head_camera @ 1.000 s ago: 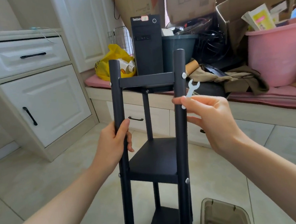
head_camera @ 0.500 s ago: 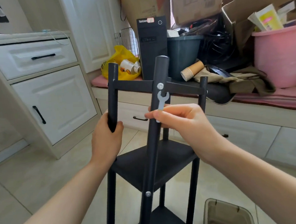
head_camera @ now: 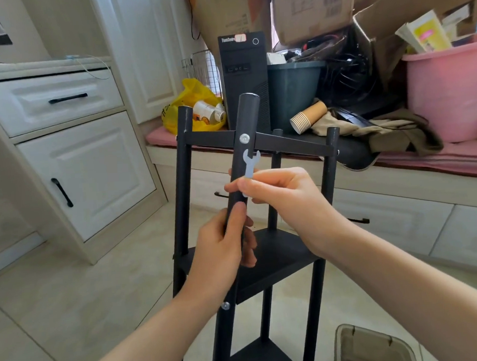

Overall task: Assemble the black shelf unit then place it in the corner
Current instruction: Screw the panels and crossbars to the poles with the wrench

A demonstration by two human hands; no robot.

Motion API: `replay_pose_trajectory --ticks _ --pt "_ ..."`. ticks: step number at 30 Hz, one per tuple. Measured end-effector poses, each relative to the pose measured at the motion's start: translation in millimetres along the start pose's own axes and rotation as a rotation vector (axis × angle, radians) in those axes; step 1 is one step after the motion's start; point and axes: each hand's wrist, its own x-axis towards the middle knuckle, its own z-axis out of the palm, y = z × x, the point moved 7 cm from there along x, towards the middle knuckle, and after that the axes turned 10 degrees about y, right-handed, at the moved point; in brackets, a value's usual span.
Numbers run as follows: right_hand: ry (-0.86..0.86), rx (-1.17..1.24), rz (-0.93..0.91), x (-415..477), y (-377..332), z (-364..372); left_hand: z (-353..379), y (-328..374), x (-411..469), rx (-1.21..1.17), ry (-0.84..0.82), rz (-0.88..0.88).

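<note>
Nearest, low and right of the black shelf unit [head_camera: 278,258]: rim of a clear plastic bin [head_camera: 373,345] on the tiled floor [head_camera: 71,302]. Upright on that floor, the unit itself: four posts, middle and bottom shelves fitted, crossbars round the top.

Wrapped round the unit's front post [head_camera: 248,115], just above the middle shelf: left grip [head_camera: 221,245], fingers curled and clamped on the post, thumb laid up along it. Just above, in front of the same post: right grip [head_camera: 283,197], thumb and forefinger pinched together on a small white wrench [head_camera: 250,162]. Wrench upright, open end up, just under the silver bolt head [head_camera: 244,138] at the top crossbar joint, not touching it. Lower on that post, below the left grip: a second bolt head [head_camera: 225,305].

Left of the unit: white cabinets [head_camera: 86,173] with black handles.

Behind the unit: a pink cushion [head_camera: 440,159] carrying a black computer tower [head_camera: 244,82], a dark bin [head_camera: 293,90], a stack of paper cups [head_camera: 307,117] on its side, a yellow bag [head_camera: 190,99] and, far right, a pink tub [head_camera: 449,92]. Above those, cardboard boxes [head_camera: 313,8].
</note>
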Motion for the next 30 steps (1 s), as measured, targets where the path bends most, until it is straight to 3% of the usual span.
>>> replay_pose_trajectory --ticks 19,27,30 --pt "-0.015 0.034 -0.094 -11 -12 -2 4 -1 -10 -0.12 -0.03 -0.08" --pt "0.026 0.082 0.019 1 5 -18 0 -5 -1 -0.118 -0.071 -0.117" --pt "0.067 -0.054 0.1 6 23 -22 -3 -6 3 -0.117 -0.083 -0.119"
